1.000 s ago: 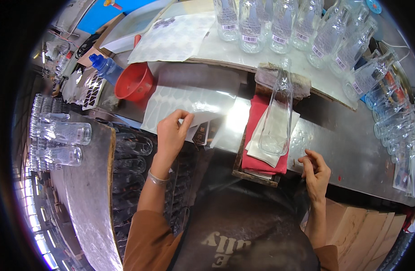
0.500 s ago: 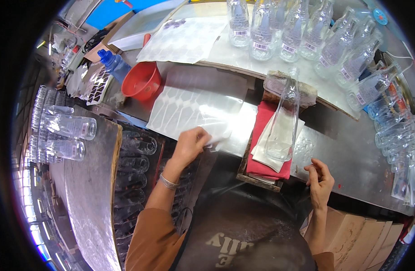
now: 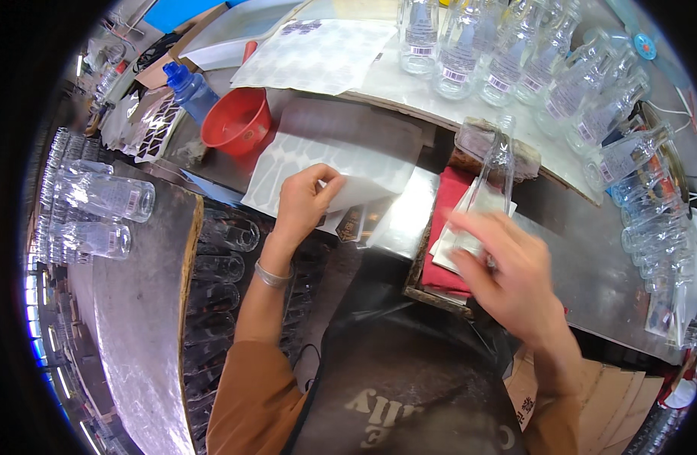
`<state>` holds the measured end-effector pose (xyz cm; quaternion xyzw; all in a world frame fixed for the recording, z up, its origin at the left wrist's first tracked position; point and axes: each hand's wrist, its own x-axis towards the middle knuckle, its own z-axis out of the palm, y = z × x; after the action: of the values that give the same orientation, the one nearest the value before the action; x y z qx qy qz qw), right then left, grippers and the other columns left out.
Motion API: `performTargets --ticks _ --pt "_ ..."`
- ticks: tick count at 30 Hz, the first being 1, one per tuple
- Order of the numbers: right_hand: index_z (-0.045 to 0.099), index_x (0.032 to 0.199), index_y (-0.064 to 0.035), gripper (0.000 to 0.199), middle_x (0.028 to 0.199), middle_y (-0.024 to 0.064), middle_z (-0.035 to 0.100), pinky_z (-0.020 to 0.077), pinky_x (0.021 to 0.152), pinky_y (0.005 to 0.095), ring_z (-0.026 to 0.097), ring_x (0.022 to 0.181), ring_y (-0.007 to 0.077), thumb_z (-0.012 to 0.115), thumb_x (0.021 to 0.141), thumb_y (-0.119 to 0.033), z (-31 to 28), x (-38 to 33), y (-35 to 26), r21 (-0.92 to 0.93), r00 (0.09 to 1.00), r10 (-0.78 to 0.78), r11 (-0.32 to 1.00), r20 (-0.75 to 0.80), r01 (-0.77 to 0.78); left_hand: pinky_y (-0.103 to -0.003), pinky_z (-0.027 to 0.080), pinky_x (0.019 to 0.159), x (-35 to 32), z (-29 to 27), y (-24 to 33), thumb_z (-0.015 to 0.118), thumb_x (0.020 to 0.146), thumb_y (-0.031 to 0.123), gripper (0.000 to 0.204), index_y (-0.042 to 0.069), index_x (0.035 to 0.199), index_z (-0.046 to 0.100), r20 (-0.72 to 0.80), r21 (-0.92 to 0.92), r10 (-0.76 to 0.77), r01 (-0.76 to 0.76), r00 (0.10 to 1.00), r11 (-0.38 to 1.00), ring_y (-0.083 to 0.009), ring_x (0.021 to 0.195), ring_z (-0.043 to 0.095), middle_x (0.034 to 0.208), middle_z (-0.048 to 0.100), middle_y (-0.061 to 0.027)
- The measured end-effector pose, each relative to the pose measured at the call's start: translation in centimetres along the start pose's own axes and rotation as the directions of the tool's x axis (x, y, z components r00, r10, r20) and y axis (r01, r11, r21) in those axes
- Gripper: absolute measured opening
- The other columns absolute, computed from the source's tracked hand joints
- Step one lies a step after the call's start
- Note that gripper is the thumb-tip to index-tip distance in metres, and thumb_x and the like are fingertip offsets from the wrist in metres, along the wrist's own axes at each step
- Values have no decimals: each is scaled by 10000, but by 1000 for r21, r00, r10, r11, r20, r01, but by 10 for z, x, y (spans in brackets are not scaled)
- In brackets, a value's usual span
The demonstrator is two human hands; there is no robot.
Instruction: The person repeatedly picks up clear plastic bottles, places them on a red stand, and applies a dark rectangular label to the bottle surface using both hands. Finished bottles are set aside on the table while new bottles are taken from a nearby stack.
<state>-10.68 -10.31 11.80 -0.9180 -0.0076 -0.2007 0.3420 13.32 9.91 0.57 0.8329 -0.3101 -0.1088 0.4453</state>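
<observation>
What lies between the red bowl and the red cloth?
In the head view, a pale sheet covers most of that stretch, the left hand at its near edge; bare metal benchtop shows beside the red cloth.

Pale letters [image 3: 383,412] on apron [image 3: 420,371]; bottles [image 3: 456,59] apparently barcoded

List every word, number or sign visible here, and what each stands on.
I won't copy lettering.
Apron: large pale letters.
Glass bottles: print and barcodes, too small to read.
Carton: dark characters, small.
Dark piece near left hand: tan marks, unclear.
</observation>
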Motion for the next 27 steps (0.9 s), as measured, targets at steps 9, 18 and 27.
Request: performTargets --ticks 9,18,27 --pt "689 976 10 188 1017 239 691 550 799 500 677 968 423 654 868 -140 135 128 45 -343 812 257 936 524 -75 -317 520 620 -9 3 -6 714 893 87 138 18 1012 711 -92 -27 112 -115 989 993 -212 694 651 959 710 -119" --pt "734 962 10 248 975 252 711 559 837 496 694 949 418 596 831 -150 165 134 66 -434 728 416 883 545 -179 -593 184 1203 -85 24 -75 677 942 261 532 104 1436 554 -91 465 318 -242 944 852 -361 1501 303 1589 384 -164" --pt "717 906 25 237 937 269 699 555 832 481 684 914 439 603 797 -152 168 128 72 -366 761 402 901 509 -232 -582 198 1204 -108 9 -94 729 891 183 517 137 1391 609 48 445 459 -431 887 785 -401 1488 314 1584 370 -219"
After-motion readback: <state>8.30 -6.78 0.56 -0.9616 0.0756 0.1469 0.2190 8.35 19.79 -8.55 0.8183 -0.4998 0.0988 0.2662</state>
